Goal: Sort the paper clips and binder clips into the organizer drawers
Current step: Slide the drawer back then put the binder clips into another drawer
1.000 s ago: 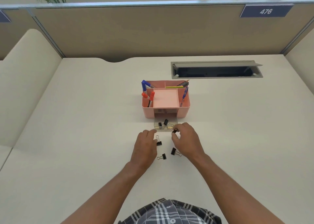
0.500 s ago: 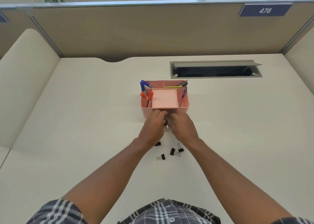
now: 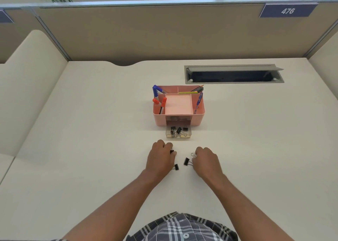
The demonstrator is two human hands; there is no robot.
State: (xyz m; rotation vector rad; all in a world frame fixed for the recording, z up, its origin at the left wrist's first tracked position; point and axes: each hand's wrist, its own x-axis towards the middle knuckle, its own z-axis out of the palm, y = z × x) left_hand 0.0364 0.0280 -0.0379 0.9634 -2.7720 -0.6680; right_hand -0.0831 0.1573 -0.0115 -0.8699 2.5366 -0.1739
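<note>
A pink desk organizer (image 3: 198, 119) stands mid-desk with its clear lower drawer (image 3: 188, 136) pulled out toward me; several black binder clips (image 3: 178, 130) lie in it. My left hand (image 3: 161, 158) rests on the desk in front of the drawer, fingertips pinched on a black binder clip (image 3: 172, 151). Another clip (image 3: 176, 167) lies by its thumb side. My right hand (image 3: 205, 161) has its fingers curled on the wire handles of a clip (image 3: 193, 155), whose body is hidden under the fingers. A further black clip (image 3: 186, 161) lies just left of those fingers.
Blue and red markers (image 3: 158, 98), pencils and pens stand in the organizer's top compartments. An open grey cable hatch (image 3: 234, 74) is set into the desk at the back right. Beige partition panels enclose the desk behind and on both sides.
Both hands have pulled back from the drawer toward me and come down on the loose clips on the desk. The drawer now shows more clips in it.
</note>
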